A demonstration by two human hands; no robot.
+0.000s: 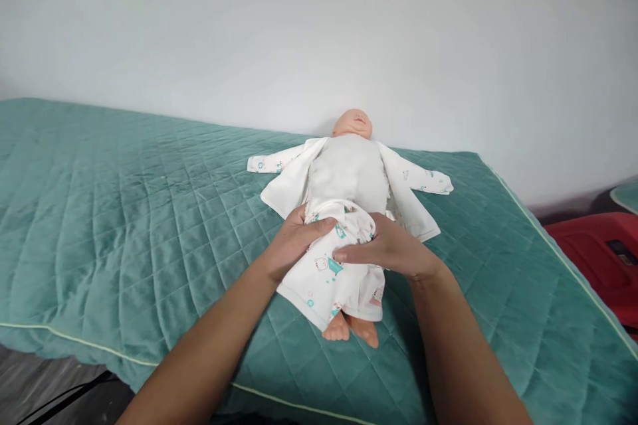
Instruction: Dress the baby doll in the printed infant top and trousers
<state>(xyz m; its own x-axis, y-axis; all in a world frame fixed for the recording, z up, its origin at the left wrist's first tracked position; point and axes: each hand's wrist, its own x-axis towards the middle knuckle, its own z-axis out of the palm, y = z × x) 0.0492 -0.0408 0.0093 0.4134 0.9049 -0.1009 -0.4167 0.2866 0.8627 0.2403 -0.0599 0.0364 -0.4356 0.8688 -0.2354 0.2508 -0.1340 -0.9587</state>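
Observation:
A baby doll [347,172] lies on its back with its head toward the wall and its feet toward me. Its white jacket [286,182] hangs open at both sides, baring a pale cloth torso. White printed baby pants [319,282] cover the legs, with both feet showing below the cuffs. My left hand [300,239] grips the pants' waistband at the left, thumb on top. Over on the right side, my right hand [381,247] closes on the bunched waist cloth, its thumb lying across the front. The fingers under the cloth are hidden.
A green quilted cover [149,226] spreads over the bed under the doll, with a pale piped edge. Behind it rises a white wall [224,40]. A red plastic object [593,259] stands beyond the right edge. Grey floor shows at lower left.

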